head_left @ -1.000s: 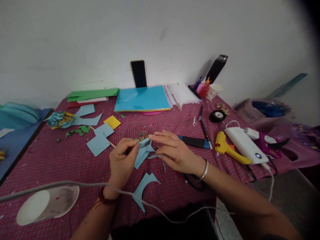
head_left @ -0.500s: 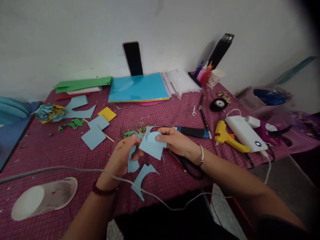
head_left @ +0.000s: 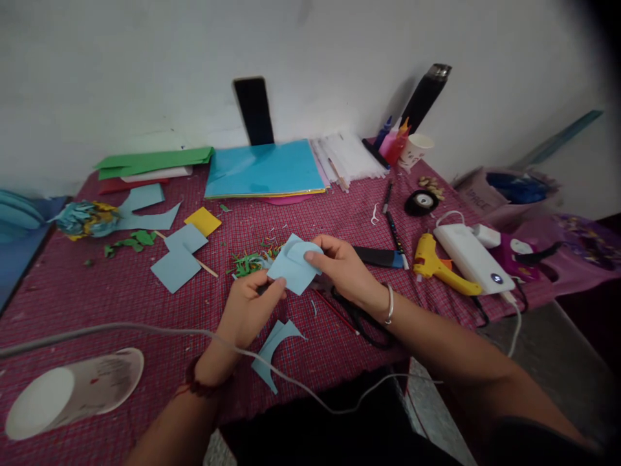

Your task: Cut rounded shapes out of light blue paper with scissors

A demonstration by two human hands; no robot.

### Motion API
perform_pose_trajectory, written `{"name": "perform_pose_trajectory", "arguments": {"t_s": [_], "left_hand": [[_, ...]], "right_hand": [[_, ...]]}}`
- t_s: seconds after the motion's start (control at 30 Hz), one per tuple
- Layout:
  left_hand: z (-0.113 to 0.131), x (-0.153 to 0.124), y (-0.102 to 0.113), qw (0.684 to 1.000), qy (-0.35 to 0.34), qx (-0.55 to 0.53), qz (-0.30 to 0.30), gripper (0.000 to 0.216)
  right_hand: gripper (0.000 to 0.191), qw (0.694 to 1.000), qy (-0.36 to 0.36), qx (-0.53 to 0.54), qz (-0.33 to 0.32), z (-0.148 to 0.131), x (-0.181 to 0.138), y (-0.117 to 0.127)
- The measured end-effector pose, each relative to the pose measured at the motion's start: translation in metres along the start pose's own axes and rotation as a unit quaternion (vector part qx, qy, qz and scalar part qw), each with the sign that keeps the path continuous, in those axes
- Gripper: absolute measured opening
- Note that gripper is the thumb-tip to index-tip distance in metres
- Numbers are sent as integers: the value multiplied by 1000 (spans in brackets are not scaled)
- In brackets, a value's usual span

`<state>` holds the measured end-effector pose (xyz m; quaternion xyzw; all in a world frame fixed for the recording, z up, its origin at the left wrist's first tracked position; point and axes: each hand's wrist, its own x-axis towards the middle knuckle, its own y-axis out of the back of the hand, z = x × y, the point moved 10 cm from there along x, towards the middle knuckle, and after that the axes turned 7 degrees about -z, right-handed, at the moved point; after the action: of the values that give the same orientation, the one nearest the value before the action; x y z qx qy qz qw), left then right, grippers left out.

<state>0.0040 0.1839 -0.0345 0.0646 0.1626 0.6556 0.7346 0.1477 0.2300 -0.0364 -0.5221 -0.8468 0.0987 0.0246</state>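
Between my two hands is a light blue paper square (head_left: 295,275), with a smaller rounded blue paper piece (head_left: 301,253) lying over its upper part. My left hand (head_left: 252,304) pinches the square's lower left corner between thumb and fingers. My right hand (head_left: 343,266) grips the rounded piece and the square's right side, thumb on top. Below the hands, curved blue paper offcuts (head_left: 272,356) lie on the checked cloth. Green and yellow paper shreds (head_left: 246,264) are heaped just beyond my left hand.
Blue squares (head_left: 177,266), a yellow square (head_left: 204,222) and a crumpled paper flower (head_left: 87,219) lie to the left. On the right are a yellow glue gun (head_left: 439,268) and a white power bank (head_left: 473,259). A white cable (head_left: 291,382) crosses in front; a paper cup (head_left: 43,401) lies front left.
My left hand has let go of a curved blue piece it held and now pinches the square's corner. The square has turned and moved slightly up in my right hand.
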Motion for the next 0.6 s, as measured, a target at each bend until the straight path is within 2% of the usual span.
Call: {"name": "perform_pose_trajectory", "arguments": {"t_s": [0.2, 0.27, 0.33, 0.4, 0.47, 0.6], "left_hand": [[-4, -1, -10, 999, 23, -28, -18, 22], [-4, -2, -6, 1000, 24, -17, 12, 23], [-1, -3, -1, 999, 11, -6, 46, 24], [2, -3, 1, 998, 5, -8, 59, 23], [1, -2, -1, 998, 9, -23, 50, 22], [-12, 0, -13, 995, 51, -86, -5, 21]], "right_hand": [[22, 997, 28, -76, -6, -4, 0, 3], [18, 988, 77, -132, 14, -19, -2, 8], [15, 967, 154, -196, 58, -43, -10, 15], [14, 951, 195, -226, 79, -58, -19, 15], [13, 955, 181, -229, 46, -59, -21, 5], [13, 954, 114, -271, -57, -39, -16, -25]]}}
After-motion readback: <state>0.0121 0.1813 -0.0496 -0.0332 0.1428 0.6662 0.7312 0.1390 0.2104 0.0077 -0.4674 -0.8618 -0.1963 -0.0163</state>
